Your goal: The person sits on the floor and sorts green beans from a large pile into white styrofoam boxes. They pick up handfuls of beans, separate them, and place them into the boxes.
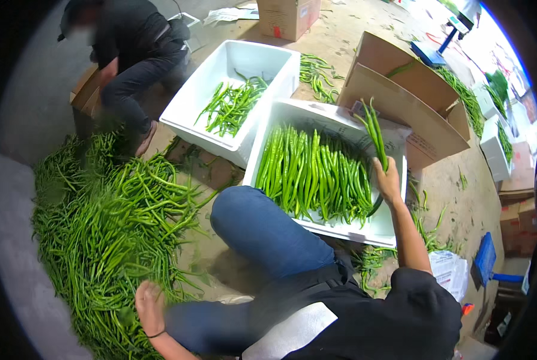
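Observation:
My right hand (389, 182) grips a few long green chili peppers (375, 128), held upright over the right end of a white foam box (396, 225). Inside that box, long green peppers (311, 171) lie side by side in a neat row. At the lower left, my left hand (150, 303) is at the edge of a big loose heap of green peppers (111, 252), beside my leg. Its fingers are blurred, and I cannot tell whether anything is in them.
A second foam box (192, 121) holds some loose peppers. Beyond my right hand stands an open cardboard carton (399, 108). Another person (133, 54) bends over a cardboard box (88, 92) at upper left. A blue scale (485, 258) and plastic bag (448, 272) lie right.

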The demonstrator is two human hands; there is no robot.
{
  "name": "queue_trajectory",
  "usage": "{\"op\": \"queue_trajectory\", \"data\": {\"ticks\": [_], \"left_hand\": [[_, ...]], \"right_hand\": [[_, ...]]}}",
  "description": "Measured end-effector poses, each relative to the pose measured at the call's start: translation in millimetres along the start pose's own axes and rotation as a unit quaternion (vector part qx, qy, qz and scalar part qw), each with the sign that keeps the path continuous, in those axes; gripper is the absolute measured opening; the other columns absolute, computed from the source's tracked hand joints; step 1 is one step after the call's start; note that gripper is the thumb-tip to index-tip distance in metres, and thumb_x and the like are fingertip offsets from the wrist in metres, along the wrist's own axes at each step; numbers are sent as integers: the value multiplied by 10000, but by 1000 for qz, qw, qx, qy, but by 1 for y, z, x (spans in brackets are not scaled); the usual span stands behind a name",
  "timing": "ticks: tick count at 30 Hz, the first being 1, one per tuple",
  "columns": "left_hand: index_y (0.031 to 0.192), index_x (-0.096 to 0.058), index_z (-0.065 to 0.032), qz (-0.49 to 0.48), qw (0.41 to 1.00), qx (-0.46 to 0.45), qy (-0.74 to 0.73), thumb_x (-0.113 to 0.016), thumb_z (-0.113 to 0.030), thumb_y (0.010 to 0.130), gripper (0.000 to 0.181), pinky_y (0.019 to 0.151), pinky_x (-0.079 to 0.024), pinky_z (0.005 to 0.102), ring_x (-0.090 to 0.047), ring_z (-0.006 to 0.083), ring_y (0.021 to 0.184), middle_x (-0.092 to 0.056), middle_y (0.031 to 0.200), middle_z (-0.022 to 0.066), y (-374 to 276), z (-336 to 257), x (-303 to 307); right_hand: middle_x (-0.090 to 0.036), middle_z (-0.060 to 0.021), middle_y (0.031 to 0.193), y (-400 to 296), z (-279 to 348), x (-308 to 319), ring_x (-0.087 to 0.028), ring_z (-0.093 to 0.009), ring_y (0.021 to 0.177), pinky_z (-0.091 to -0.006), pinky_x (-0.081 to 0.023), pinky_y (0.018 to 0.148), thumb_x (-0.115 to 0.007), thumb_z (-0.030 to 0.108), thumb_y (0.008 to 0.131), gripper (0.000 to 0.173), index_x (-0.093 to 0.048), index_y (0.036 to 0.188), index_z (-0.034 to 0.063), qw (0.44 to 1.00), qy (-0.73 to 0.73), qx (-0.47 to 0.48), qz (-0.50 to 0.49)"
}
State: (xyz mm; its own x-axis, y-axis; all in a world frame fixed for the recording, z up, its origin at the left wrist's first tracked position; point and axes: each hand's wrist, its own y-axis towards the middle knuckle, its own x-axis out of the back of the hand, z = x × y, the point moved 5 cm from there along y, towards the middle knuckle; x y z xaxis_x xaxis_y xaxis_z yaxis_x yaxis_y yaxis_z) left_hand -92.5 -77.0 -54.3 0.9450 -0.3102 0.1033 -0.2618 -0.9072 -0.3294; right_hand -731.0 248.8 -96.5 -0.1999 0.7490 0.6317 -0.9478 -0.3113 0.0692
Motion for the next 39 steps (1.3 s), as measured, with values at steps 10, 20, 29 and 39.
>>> {"op": "queue_trajectory", "data": {"ticks": [10,20,29,39], "left_hand": [[1232,-472,-69,31,996,78,1,-538,-271,945,358,863,-490,355,-568,179,994,-565,1090,54,12,11,-11],[1277,-381,41,0,998,64,-8,-543,-257,934,482,904,-454,359,-525,235,1009,-505,1143,163,6,10,-12],[1275,-402,26,-11,998,61,-9,-535,-261,938,462,910,-449,362,-532,223,1005,-515,1129,148,2,10,-4],[1269,-401,22,-55,996,29,-66,-515,-254,951,436,934,-435,364,-517,229,1029,-506,1131,153,-41,15,32]], "right_hand": [[-378,-336,1303,-18,-102,-145,-441,-453,1161,-444,-383,962,-711,279,791,797,-240,1350,-38,979,-155,-132,28],[-654,-236,837,63,-136,-130,-637,-347,850,-423,-455,760,-479,445,904,514,-643,898,-42,922,-250,-80,284],[-102,-24,1548,11,-155,-172,-95,-263,1421,-618,-93,1074,-394,480,925,711,-63,1487,197,927,-318,-10,198],[-421,-213,1365,21,-145,-114,-375,-339,1287,-375,-283,1069,-359,347,977,494,-412,1341,17,988,-135,46,65]]}}
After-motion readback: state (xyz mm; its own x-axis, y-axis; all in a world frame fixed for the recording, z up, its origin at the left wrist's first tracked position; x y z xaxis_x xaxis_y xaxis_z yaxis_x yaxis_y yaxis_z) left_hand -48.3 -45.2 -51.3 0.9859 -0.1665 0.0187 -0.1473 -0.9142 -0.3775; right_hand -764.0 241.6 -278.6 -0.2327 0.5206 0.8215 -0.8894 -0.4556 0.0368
